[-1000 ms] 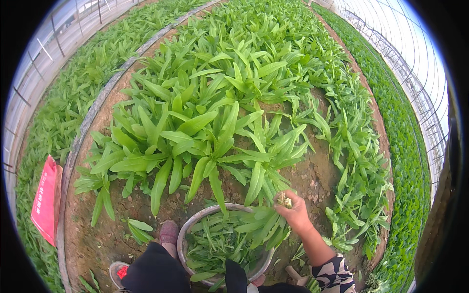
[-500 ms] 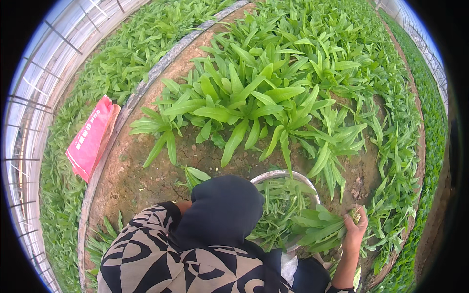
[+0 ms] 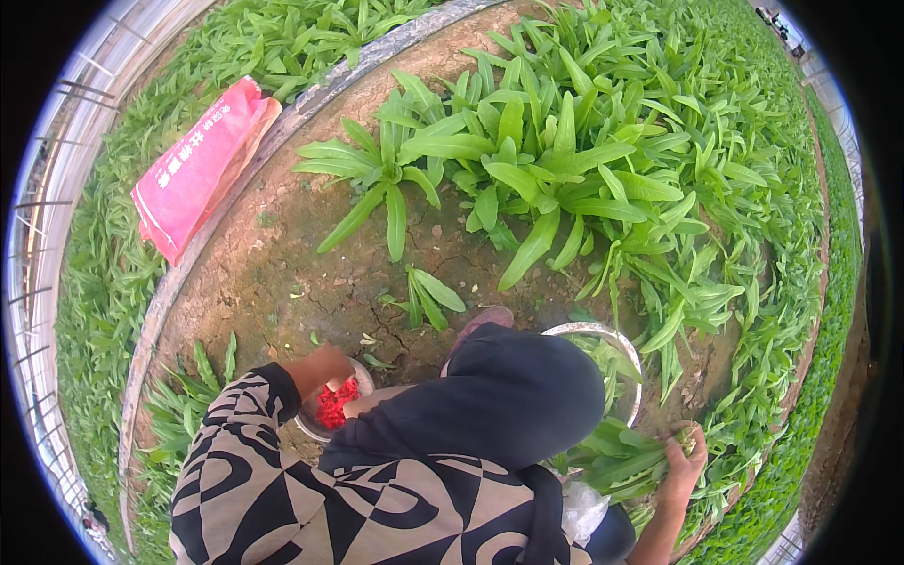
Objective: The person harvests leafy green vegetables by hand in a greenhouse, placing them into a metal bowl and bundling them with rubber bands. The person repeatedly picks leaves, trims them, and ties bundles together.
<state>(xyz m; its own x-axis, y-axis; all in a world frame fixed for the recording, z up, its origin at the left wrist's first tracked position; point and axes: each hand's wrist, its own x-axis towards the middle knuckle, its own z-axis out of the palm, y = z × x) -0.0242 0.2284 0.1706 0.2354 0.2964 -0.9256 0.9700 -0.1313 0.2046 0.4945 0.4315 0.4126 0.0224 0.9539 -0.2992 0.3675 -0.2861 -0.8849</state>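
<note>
My right hand is closed around the stem ends of a bunch of long-leaved greens. Its leaves point left, lying over the near edge of a round pale-rimmed tub that holds more cut greens. On my left side, my left hand is at a small round bowl of bright red pieces, too small to name. That hand is blurred and its fingers are mostly hidden. My dark-clad knee lies between bowl and tub, covering part of both.
Tall leafy plants grow ahead and to the right. One small plant stands on cracked soil. A pink printed bag lies on leaves at left, beside a long grey border strip. A clear plastic bag is by my lap.
My left hand, mostly hidden before, now shows at the bowl of red pieces. My view has shifted, and my knee covers more of the tub. The right hand keeps the bunch.
</note>
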